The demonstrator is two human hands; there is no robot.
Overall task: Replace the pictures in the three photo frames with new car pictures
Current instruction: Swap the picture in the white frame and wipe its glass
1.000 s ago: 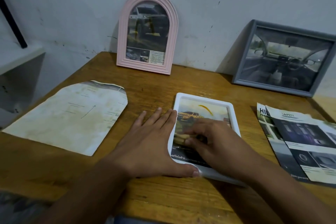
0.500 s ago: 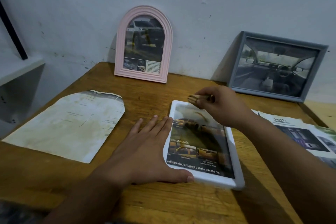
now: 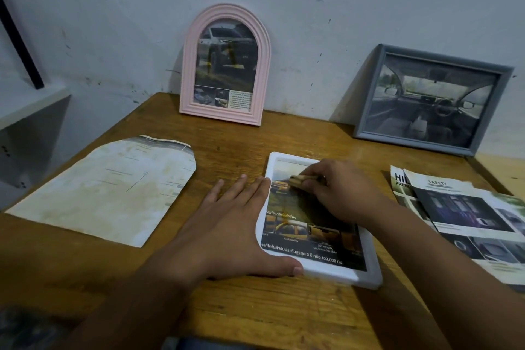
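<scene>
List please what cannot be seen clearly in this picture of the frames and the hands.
Head view only:
- White frame: the right hand covers the picture's upper part.
- Small tan object the right hand pinches: too small to identify.
- Brochures: cut off by the right edge.
- Arch-shaped paper: print too faint to read.
- Left hand: its palm side is hidden.

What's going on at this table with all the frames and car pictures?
A person is fitting a car picture into a white frame lying flat on the wooden table. The left hand rests flat against its left edge, while the right hand pinches a small tan object over the picture. A pink arched frame and a grey frame lean against the wall, both holding car pictures.
</scene>
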